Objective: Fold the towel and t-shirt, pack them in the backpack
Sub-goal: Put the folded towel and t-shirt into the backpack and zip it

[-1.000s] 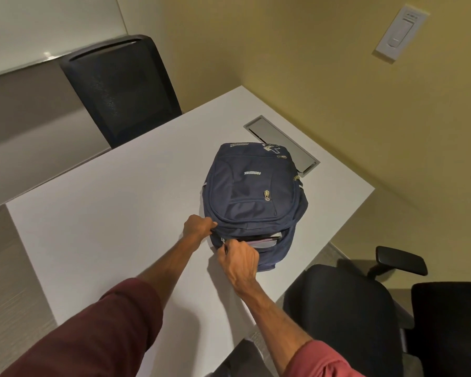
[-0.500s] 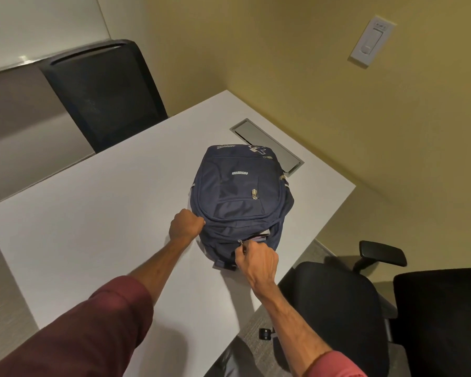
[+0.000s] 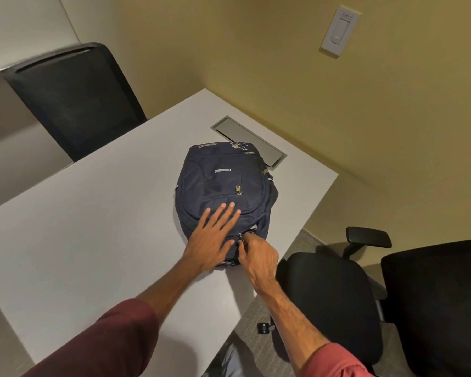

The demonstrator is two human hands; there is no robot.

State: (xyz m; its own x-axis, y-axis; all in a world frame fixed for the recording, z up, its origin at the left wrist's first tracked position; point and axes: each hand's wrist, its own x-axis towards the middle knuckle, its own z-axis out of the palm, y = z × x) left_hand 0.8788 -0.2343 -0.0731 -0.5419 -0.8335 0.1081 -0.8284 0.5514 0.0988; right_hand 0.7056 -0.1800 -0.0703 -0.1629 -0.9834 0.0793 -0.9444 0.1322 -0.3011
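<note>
Backpack (image 3: 223, 183) on surface (image 3: 93, 227): left hand (image 3: 212, 238) now flat, no longer gripping; right hand (image 3: 256, 257) pinches zipper pull (image 3: 240, 235); zip likely nearly closed.

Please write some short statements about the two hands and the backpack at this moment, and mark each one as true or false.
1. The left hand lies on the backpack with its fingers straight. True.
2. The right hand pinches a zipper pull at the near end of the backpack. True.
3. The backpack hangs in the air from the right hand. False: it lies on the white table.
4. The backpack is red. False: it is dark blue.
</note>
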